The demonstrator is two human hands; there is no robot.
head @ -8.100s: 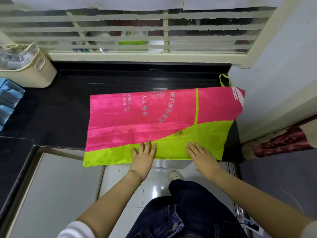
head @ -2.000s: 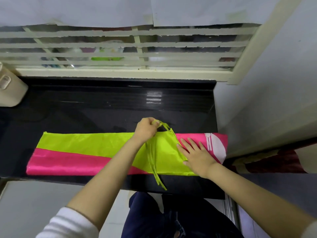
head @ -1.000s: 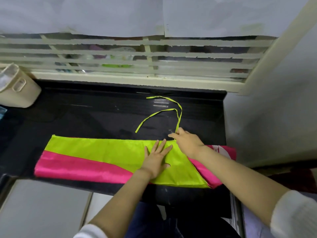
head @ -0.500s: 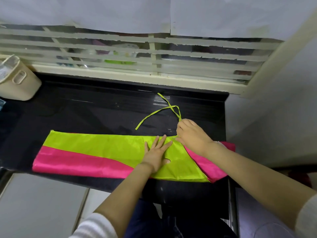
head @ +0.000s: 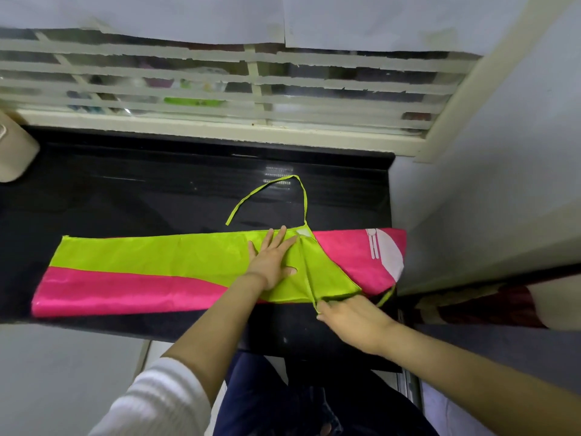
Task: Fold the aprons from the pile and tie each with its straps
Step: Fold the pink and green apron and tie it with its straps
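Two narrow ties matter in this step. The pink and lime-green satin-like apron [head: 151,269], already folded into a long flat band, lies along the front of the glossy black stone bench [head: 141,196]. Its pink end, with a white print, reaches the wall on the right.

The left hand [head: 272,262] rests on the lime panel with fingers straight and spread, pressing the layers down. The right hand [head: 352,319] is at the band's near edge. Its fingers [head: 320,311] appear to pinch the thin lime-green near strap [head: 306,275], which runs taut from the far edge straight across the fold. The thin lime-green far strap [head: 300,196] lies slack in an open curve on the bench, toward the slatted window [head: 220,99].

This looks like setting the straps out before the band is folded shorter and bound. To do it well, put the left palm's weight close to the strap's root, so the pull does not drag the cloth. Draw the near strap flat and untwisted, square to the band, and leave the far strap clear so both ends can meet.

The cloth is thin with a bright sheen, and fine creases fan out beside the left thumb. It will likely slide on the polished stone. The straps are flat, narrow tape that twists easily, and a knot in them probably needs snugging. A short lime-green loop [head: 386,298] pokes out by the pink end, and I cannot tell which part it belongs to.
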